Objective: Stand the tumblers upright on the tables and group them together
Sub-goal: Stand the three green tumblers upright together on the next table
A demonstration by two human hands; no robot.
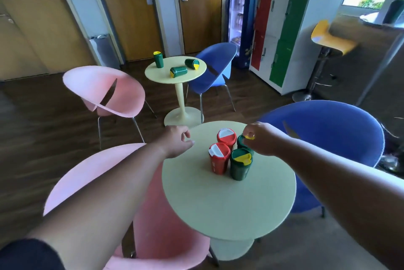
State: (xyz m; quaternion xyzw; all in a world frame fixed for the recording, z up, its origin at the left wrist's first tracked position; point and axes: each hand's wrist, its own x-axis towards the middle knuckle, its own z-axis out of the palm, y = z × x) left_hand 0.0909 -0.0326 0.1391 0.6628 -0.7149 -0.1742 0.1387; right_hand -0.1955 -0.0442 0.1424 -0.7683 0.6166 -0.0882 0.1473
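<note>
- The right hand (261, 138) reaches in from the right, fingers curled down over the yellow lid of the far green tumbler (242, 142), pinching it at the top; that tumbler stands upright on the near table (229, 199).
- The left hand (178, 142) hovers over the near table's left edge, fingers loosely curled, holding nothing, forearm stretched forward.
- Four tumblers cluster together upright at the back of the near table, long axes vertical: the held one, a near green tumbler (240, 163) with a yellow lid, a near red tumbler (219, 158) and a far red tumbler (226, 136), both with white lids.
- On the far table (160, 74), one upright green tumbler (158, 59) stands at the left edge.
- Two others lie on their sides there: the middle tumbler (178, 71) with its yellow lid pointing left, the right tumbler (192, 63) with its lid pointing right and toward the camera.
- Pink chairs (105, 92) and blue chairs (215, 66) flank the tables.
</note>
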